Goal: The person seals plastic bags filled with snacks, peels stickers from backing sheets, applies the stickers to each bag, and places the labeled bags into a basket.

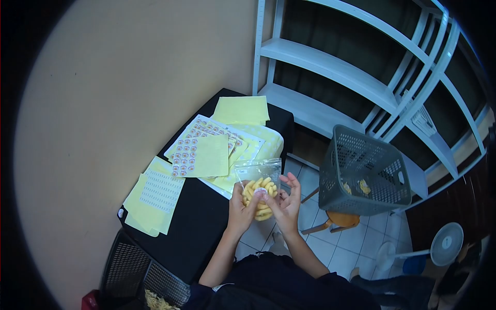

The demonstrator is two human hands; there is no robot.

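Observation:
In front of my body I hold a clear zip bag [257,169] filled with yellow curved snack pieces. My left hand [239,213] grips the bag's left side, its thumb on the front. My right hand [287,206] holds the other side; its thumb presses by a small round pale sticker [261,191] on the bag's front, while some fingers stick out past the edge. Beyond the bag, sticker sheets [187,156] with rows of round labels lie among yellow backing sheets [240,109] on the black-covered table [199,206].
A sheet of small printed labels [161,190] lies at the table's left. To the right, a grey basket [364,201] holding a few packets stands on a wooden stool [343,220]. Lower left is a dark basket [168,281]; white shelves [330,67] stand behind, and a person's legs [392,287] show lower right.

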